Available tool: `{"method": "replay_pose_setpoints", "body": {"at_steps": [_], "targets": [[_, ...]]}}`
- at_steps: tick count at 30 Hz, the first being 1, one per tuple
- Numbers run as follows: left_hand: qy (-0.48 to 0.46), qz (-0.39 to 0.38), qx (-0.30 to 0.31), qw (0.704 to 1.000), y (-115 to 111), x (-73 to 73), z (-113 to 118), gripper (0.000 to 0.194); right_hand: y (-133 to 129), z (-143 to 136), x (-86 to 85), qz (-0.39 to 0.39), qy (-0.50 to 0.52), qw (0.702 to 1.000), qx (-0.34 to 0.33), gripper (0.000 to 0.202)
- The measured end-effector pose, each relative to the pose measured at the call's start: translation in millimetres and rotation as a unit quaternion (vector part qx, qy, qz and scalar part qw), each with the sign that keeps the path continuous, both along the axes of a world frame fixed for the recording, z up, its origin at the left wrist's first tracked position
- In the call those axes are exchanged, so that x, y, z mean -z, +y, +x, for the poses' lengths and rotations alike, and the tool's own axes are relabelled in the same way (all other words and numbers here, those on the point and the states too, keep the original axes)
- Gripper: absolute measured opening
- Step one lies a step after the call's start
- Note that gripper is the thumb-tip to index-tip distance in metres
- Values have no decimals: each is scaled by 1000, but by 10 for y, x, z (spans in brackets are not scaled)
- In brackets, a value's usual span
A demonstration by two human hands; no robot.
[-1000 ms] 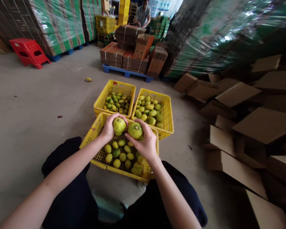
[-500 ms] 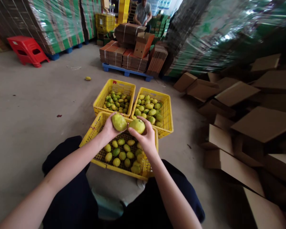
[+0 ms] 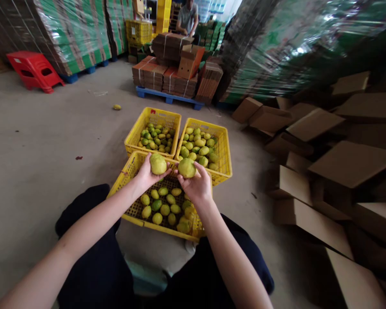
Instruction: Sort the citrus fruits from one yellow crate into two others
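Observation:
A large yellow-green fruit (image 3: 158, 164) rests in my left hand (image 3: 147, 174), its fingers curled under it. My right hand (image 3: 197, 184) holds a second fruit (image 3: 187, 168) between thumb and fingers, a small gap away from the first. Both are above the near yellow crate (image 3: 138, 221), where several smaller green and yellow fruits lie on a perforated bottom. Behind it stand the back left crate (image 3: 133, 135), with many small fruits, and the back right crate (image 3: 224, 150), with larger ones mostly toward its left side.
Cardboard boxes (image 3: 328, 223) are heaped at the right. A red stool (image 3: 35, 71) stands at the back left. Flat cartons sit on a blue pallet (image 3: 169, 96), with a person (image 3: 188, 19) behind them. One loose fruit (image 3: 116, 107) lies on the floor.
My right hand has turned more palm-up under its fruit, and the two fruits are slightly farther apart. My left fingers have opened out a little. The view has shifted slightly.

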State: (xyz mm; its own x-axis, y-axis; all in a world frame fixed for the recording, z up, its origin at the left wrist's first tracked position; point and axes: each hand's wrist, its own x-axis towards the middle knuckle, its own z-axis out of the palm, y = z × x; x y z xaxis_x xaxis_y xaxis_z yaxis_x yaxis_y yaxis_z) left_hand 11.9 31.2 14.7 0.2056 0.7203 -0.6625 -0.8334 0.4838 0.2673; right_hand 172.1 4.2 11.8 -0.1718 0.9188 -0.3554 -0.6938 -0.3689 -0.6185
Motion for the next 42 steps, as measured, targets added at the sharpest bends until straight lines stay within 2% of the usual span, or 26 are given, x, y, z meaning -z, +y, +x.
{"method": "replay_pose_setpoints", "body": {"at_steps": [4, 8, 10, 13, 16, 18, 21, 24, 26, 32, 37, 39, 42], "targets": [[1, -11, 11, 1000, -10, 39, -3, 36, 42, 27, 85, -62, -12, 998, -14, 22], [-17, 0, 61, 998, -10, 42, -26, 26, 47, 25, 154, -67, -38, 996, -52, 27], [-3, 28, 70, 997, -13, 39, -24, 26, 40, 5, 152, -58, -45, 997, -38, 23], [38, 70, 76, 994, -22, 37, -2, 24, 37, -44, 105, -52, -38, 998, 17, 18], [58, 98, 61, 992, -33, 32, 13, 19, 41, -79, 56, -34, -33, 998, 39, 18], [42, 113, 56, 991, -40, 25, 4, 20, 41, -75, 45, -10, -38, 998, 40, 16], [-15, 130, 84, 988, -49, 16, -34, 32, 31, -30, 51, 7, -32, 999, 19, 17], [-68, 144, 85, 984, -49, 14, -71, 38, 18, 13, 55, 19, -13, 999, -23, 25], [-85, 157, 72, 981, -45, 19, -84, 37, 15, 22, 49, 37, -10, 999, -27, 32], [-80, 208, 55, 973, -48, 20, -58, 38, 39, 3, 13, 52, -1, 998, 18, 29], [-66, 195, 47, 977, -86, -32, -37, 34, 38, -6, 12, 38, 7, 999, 30, 22], [-52, 179, 53, 981, -101, -41, -36, 33, 35, -14, 31, 26, 6, 999, 32, 22], [-58, 180, 63, 980, -115, -24, -31, 34, 47, -34, 79, -27, 3, 996, 80, 18]]}}
